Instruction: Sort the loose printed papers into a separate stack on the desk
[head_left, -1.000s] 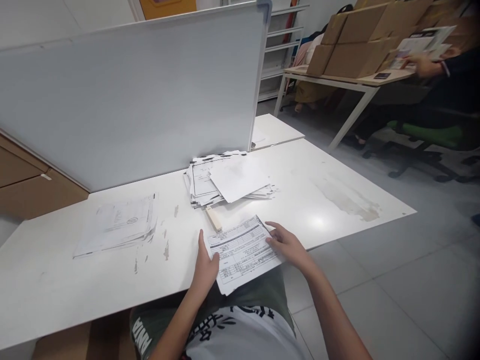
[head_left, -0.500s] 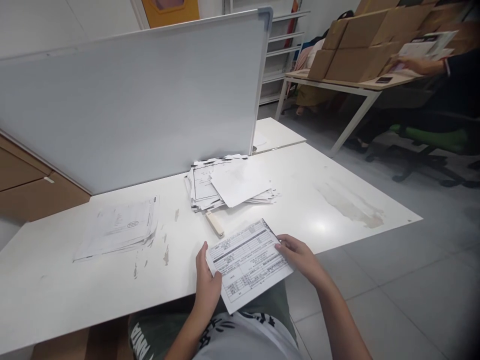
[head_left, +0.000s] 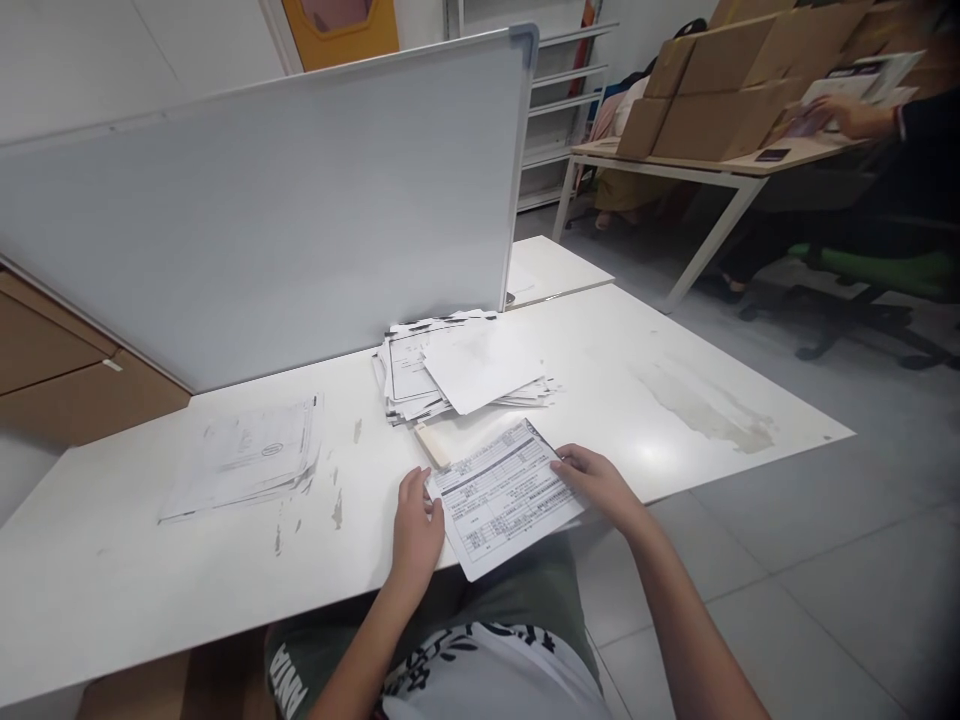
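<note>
A printed form [head_left: 504,495] lies tilted over the near edge of the white table [head_left: 675,400], held between both hands. My left hand [head_left: 416,525] pinches its left edge, fingers closed on the paper. My right hand [head_left: 596,482] grips its right edge the same way. Just beyond the form's top left corner lies a small cream stapler [head_left: 433,443], partly covered by the paper. A messy pile of papers [head_left: 461,368] sits behind it, with a blank sheet on top.
A flatter stack of forms [head_left: 244,458] lies at the left. A whiteboard [head_left: 285,200] stands upright along the table's back. At the far right another person's hand [head_left: 844,112] handles papers beside cardboard boxes [head_left: 720,90] on a second table.
Both hands have shifted the form a little up and forward over the table, so its top corner now covers part of the stapler. The piles have not moved.
</note>
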